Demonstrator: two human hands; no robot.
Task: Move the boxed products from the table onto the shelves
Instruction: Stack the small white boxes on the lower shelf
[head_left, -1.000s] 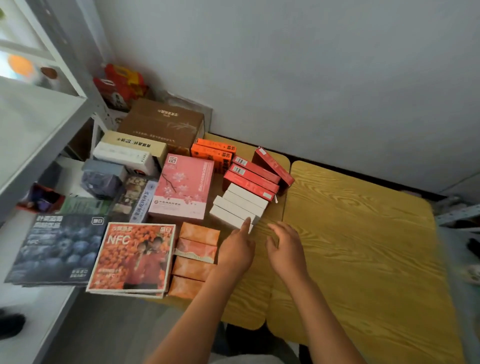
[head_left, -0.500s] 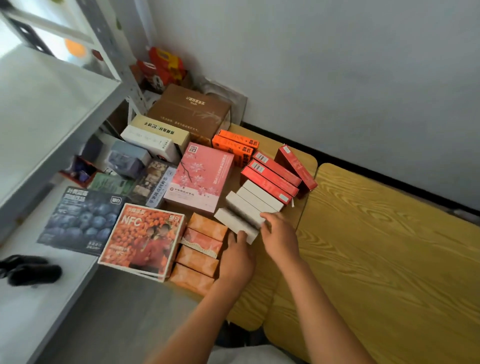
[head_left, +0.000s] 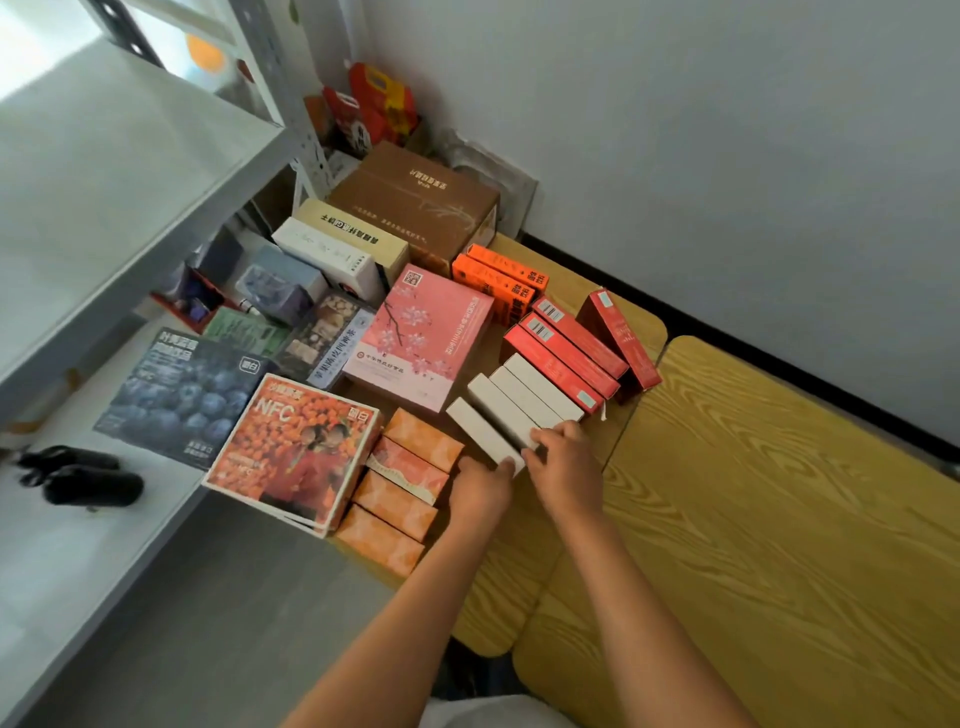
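The wooden table (head_left: 769, 519) fills my right side, its grain bright yellow, and the grey shelf unit (head_left: 104, 171) runs down my left, its lower board carrying a blueberry box (head_left: 179, 397) and a dark blurred thing (head_left: 88, 480) near the edge. At the table's far end sits the big brown box (head_left: 415, 202), a cream box (head_left: 353, 236) just beside it. Closer in lies the pink blossom box (head_left: 423, 338), flat, and left of that the orange NFC box (head_left: 293, 452) hangs partly over the table edge. Four small orange boxes (head_left: 402, 488) are lined up in a column right next to it. Red slim boxes (head_left: 566, 358) lean in a row, one tipped up at the end. Now the white slim boxes (head_left: 511, 405), four packed side by side: my right hand (head_left: 569, 470) has its fingers curled over their near ends, and my left hand (head_left: 480, 491) touches the end of the nearest one, thumb pressed against it, though I cannot tell how firmly it grips.
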